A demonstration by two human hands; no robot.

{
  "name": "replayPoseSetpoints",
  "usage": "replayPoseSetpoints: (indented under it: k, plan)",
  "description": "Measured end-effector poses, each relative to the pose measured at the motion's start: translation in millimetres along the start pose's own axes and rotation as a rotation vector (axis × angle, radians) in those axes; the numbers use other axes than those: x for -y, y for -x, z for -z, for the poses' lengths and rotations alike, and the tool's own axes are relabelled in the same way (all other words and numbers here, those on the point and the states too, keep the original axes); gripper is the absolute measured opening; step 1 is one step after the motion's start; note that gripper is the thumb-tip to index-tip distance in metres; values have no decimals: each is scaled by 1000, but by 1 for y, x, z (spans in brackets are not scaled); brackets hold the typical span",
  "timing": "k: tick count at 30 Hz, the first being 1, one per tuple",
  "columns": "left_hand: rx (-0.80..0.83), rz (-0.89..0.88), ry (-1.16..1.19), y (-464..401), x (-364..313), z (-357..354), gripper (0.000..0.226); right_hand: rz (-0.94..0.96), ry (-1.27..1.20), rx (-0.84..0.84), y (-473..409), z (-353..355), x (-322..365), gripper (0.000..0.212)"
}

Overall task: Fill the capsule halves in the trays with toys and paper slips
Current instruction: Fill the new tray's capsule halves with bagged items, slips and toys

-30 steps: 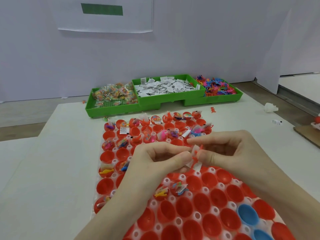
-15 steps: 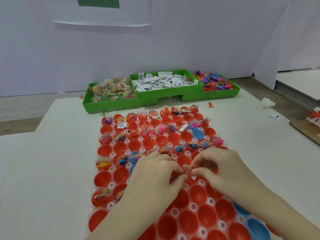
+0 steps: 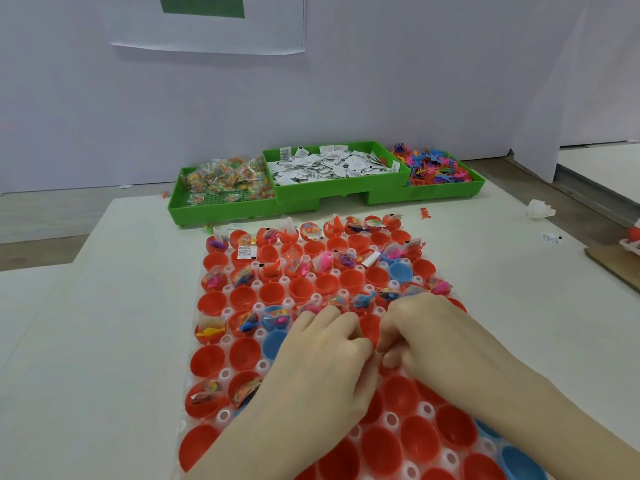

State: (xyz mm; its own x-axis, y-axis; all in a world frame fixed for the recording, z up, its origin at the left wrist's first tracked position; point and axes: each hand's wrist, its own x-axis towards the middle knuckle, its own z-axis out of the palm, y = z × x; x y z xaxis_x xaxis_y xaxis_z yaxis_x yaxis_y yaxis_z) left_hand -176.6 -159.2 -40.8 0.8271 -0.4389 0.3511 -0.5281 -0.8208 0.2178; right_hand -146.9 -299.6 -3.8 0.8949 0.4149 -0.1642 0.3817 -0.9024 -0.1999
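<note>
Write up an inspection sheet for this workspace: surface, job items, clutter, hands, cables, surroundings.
Surface: white table, bare round the work.
Job's things: white capsule tray of mostly red halves, a few blue; far rows largely filled, near rows mostly unfilled. Three green bins behind: bagged toys, paper slips, loose plastic figures.
Clutter: crumpled white wad, stray slip, loose red figure, cardboard edge.
Hands: left hand and right hand meet over the tray's middle, fingers curled; what they hold is hidden.
Cables: nothing seen.
Surroundings: pale wall with a sheet bearing a green bar.
</note>
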Motion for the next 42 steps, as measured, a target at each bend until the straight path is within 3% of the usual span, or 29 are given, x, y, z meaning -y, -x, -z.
replayPoseSetpoints:
  k: [5, 9, 11, 13, 15, 17, 20, 23, 27, 30, 32, 35, 38, 42]
  plan:
    - [28, -104, -53, -2, -5, 1, 31, -3, 8, 55, -11, 6, 2, 9]
    - [44, -134, -113, -2, -1, 2, 36, 55, -19, 162, -19, 12, -6, 13]
    - [38, -65, -81, -1, 3, 8, 44, 74, -100, 262, -21, 21, -14, 28]
    - [-42, 12, -11, -1, 12, 17, 44, 92, -195, 337, -21, 32, -21, 43]
    - [-177, 65, 76, -5, 30, 27, 40, 113, -269, 340, -23, 48, -30, 43]
    - [-297, 138, 132, -14, 59, 37, 38, 103, -370, 238, -31, 66, -43, 36]
    - [-404, 422, 274, -38, 114, 48, 32, -6, -575, -153, -57, 81, -75, 24]
    - [-359, 690, 368, -63, 180, 45, 26, -209, -691, -487, -85, 71, -112, 14]
    - [-43, 758, 248, -80, 236, 33, 38, -363, -699, -514, -103, 45, -139, 10]
    - [141, 754, -127, -88, 248, 19, 35, -394, -686, -569, -119, 34, -152, 14]
    - [171, 732, -349, -98, 245, 14, 35, -427, -651, -650, -133, 35, -161, 10]
    - [118, 703, -348, -110, 247, 3, 31, -469, -525, -741, -158, 39, -171, 17]
    - [59, 609, -411, -110, 251, -1, 47, -393, -351, -627, -182, 41, -177, 32]
    - [74, 534, -352, -106, 255, 3, 48, -342, -194, -253, -206, 42, -184, 48]
